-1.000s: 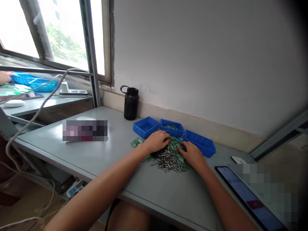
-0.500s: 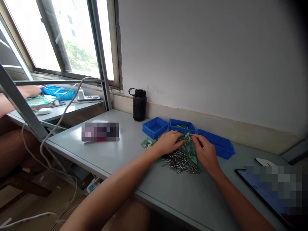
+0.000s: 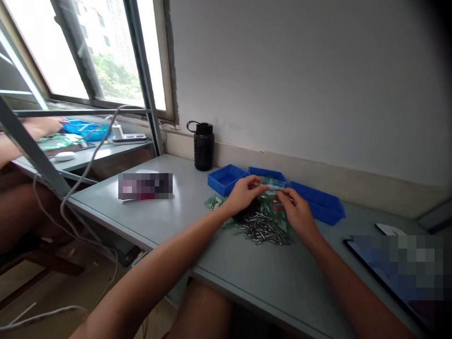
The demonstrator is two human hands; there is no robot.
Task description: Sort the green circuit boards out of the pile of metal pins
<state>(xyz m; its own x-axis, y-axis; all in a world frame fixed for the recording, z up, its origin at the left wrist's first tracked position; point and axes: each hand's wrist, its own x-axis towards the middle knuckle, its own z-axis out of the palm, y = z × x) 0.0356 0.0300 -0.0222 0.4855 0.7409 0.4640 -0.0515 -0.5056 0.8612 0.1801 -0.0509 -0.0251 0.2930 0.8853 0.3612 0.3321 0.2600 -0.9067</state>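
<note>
Left hand [image 3: 246, 193] and right hand [image 3: 296, 209]: grips are pinching a clear packet [image 3: 271, 185] | Done: cannot tell | Outstanding, apparently: metal pins [image 3: 263, 229] are lying loose on worktop [image 3: 300, 282]

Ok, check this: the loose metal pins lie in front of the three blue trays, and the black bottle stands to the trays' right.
Wrong side: the head view shows the black bottle standing left of the three blue trays; the loose metal pins lie in front.

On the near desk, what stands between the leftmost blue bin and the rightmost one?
The head view shows a middle blue bin between the leftmost bin and the rightmost bin, its front partly hidden by the left hand and a plastic packet.
</note>
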